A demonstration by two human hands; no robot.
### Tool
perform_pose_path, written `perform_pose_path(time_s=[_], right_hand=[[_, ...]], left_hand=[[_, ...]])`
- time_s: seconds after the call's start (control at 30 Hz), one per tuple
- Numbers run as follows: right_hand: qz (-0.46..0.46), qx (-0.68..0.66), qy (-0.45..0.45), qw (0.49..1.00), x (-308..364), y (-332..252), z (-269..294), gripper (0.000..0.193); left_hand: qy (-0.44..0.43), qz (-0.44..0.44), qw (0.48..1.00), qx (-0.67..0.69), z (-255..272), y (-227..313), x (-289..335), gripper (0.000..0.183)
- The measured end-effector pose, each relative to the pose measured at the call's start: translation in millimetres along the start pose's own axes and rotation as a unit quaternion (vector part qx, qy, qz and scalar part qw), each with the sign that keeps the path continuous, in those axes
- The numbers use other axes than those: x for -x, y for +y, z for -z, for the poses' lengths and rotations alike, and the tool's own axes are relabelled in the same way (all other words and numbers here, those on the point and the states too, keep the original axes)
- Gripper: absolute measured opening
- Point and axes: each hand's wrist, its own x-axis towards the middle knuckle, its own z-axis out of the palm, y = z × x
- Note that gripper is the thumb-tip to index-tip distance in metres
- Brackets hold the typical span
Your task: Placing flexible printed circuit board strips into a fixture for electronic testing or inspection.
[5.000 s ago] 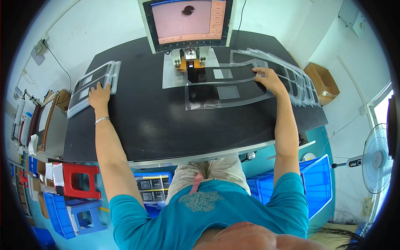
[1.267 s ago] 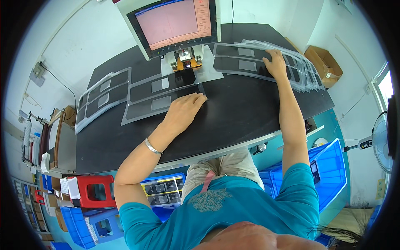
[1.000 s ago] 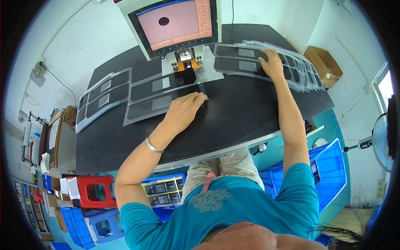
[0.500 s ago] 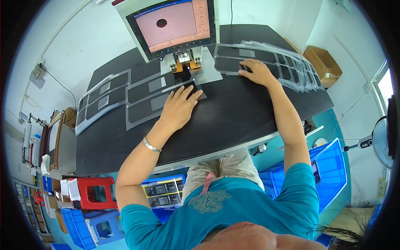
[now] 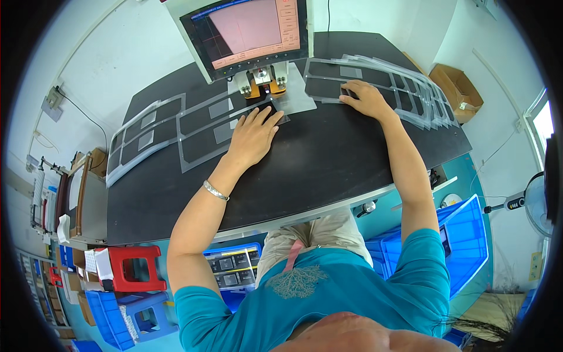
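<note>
My left hand (image 5: 255, 135) lies flat, fingers spread, on the near right part of a black film sheet with clear edges (image 5: 189, 154). The sheet's far right corner reaches under the head of a bench machine (image 5: 262, 83). My right hand (image 5: 366, 101) rests on the left end of a fanned stack of similar film sheets (image 5: 382, 82), its fingers slightly bent and thumb apart. Above the machine head, a screen (image 5: 243, 34) shows a pink field with a dark area at its left.
Another pile of film sheets (image 5: 134, 138) lies at the left of the black table (image 5: 316, 170). A cardboard box (image 5: 456, 92) stands past the right edge. Below are blue bins (image 5: 469, 246), a red stool (image 5: 135, 268) and a crate of dark packages (image 5: 233, 268).
My left hand and the sheet under it have shifted slightly away from me, toward the machine. The dark oval on the screen has given way to a dark area at the left.
</note>
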Motion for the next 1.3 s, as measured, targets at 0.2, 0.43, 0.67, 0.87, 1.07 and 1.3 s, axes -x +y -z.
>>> perform_pose_path(time_s=[0.2, 0.43, 0.67, 0.87, 1.07, 1.3], right_hand=[[0.001, -0.018, 0.006, 1.0, -0.9, -2.2, -0.2, 0.044], [0.003, -0.014, 0.008, 1.0, 0.5, 2.9, -1.2, 0.045], [-0.001, -0.019, 0.004, 1.0, 1.6, 6.0, -1.2, 0.046], [-0.002, -0.021, 0.001, 1.0, -1.1, 0.1, 0.3, 0.044], [-0.011, -0.021, -0.024, 0.999, -0.3, -0.5, 3.4, 0.042], [0.009, -0.015, 0.015, 1.0, -0.4, -1.5, 2.2, 0.043]], left_hand=[[-0.001, 0.001, 1.0, 0.0, -2.0, -6.7, 2.4, 0.045], [0.007, -0.028, 0.997, 0.068, 28.6, -24.2, 22.7, 0.046], [-0.048, -0.021, 0.994, 0.1, 49.1, -27.5, 23.1, 0.04], [0.044, 0.019, 0.999, 0.012, 11.9, -44.5, 10.6, 0.046], [0.053, 0.018, 0.998, -0.023, -3.9, -50.9, -1.9, 0.052], [0.045, 0.02, 0.999, -0.001, -8.8, -57.2, -1.5, 0.049]])
